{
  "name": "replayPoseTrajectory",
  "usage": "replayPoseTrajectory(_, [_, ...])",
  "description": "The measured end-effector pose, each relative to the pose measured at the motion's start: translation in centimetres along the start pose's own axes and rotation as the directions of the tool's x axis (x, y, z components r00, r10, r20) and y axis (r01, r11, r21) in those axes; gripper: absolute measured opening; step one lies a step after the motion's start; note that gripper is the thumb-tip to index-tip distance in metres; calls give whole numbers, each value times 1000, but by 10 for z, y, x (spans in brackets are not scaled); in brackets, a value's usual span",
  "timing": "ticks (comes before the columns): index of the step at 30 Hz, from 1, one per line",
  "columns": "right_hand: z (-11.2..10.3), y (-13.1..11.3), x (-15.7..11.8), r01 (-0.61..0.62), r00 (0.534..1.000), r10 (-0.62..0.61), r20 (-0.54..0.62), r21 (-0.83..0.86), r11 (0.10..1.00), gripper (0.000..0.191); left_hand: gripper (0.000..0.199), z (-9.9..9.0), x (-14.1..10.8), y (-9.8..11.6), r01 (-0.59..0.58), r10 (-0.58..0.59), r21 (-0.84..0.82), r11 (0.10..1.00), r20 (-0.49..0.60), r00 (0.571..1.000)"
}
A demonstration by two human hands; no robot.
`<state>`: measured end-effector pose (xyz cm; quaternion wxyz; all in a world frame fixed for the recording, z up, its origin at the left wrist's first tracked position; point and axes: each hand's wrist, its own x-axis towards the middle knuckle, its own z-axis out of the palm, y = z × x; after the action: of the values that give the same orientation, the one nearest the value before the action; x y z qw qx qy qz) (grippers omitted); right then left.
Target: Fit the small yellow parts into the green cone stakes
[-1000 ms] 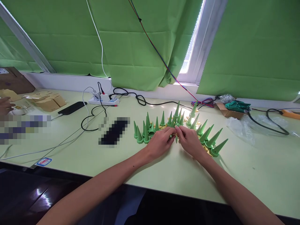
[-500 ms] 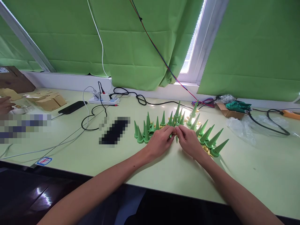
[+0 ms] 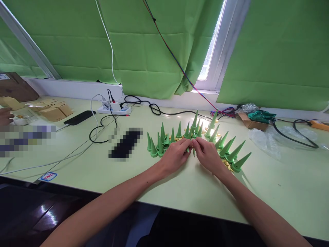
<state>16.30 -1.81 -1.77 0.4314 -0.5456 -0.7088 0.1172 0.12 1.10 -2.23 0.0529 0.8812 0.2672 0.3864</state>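
My left hand (image 3: 175,154) and my right hand (image 3: 207,153) meet over the table, fingertips pinched close together. Between them a green cone (image 3: 194,153) shows in part, its narrow tip pointing down; the left fingers close round it. Whatever the right fingertips pinch at its wider end is too small and covered to make out. Many more green cones stand in a cluster behind and beside the hands, such as an upright cone (image 3: 153,149) on the left and a leaning cone (image 3: 241,162) on the right. Small yellow pieces (image 3: 227,164) lie among them.
A pixelated dark object (image 3: 125,143) lies left of the cones. Behind are a power strip (image 3: 114,109), black cables (image 3: 155,109) and a black phone-like slab (image 3: 80,118). Cardboard boxes (image 3: 55,110) and another person's hand (image 3: 5,116) are far left; plastic bags (image 3: 264,142) lie right.
Almost nothing differs. My fingertips shift very slightly around the green cone, while the standing cones stay put.
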Motion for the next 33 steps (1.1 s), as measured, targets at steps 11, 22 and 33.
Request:
replayPoseTrajectory(11, [1, 0, 0, 8, 1000, -8, 0, 0, 1000, 38, 13, -1, 0, 0, 5, -4, -20, 1000, 8, 1000])
replayPoseTrajectory(22, [0, 0, 0, 5, 1000, -5, 7, -14, 1000, 38, 12, -2, 0, 0, 23, -22, -27, 999, 23, 999])
replayPoseTrajectory(33, [0, 0, 0, 26, 1000, -27, -1, -58, 998, 43, 11, -4, 1, 3, 38, -37, -49, 998, 26, 999])
